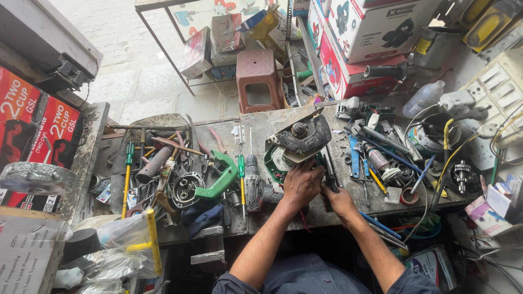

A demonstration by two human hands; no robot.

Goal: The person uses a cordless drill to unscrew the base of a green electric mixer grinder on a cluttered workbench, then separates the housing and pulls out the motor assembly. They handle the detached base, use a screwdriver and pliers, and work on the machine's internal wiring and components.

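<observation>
- Left hand [301,184] grips the body of a green circular saw [297,142] lying mid-workbench [256,122], blade guard upward.
- Right hand [339,200] clenches a dark tool [328,177] against the saw's right side.
- Green-handled screwdriver [241,169] and grey motor housing [186,189] lie left.

Your left hand [301,185]: it is resting on the workbench [256,122], just in front of the power tool [299,139].
Your right hand [339,200]: it is sitting right of your left hand, near the bench's front edge.
Pipe cutter [220,179]: it is lying left of your left hand, with the screwdriver [241,177] between them.
Stool [257,79]: it is standing behind the bench.
Boxes [362,38]: they are sitting behind the bench, to the right.
Bottle [424,98]: it is lying at the right, behind the loose tools.
</observation>
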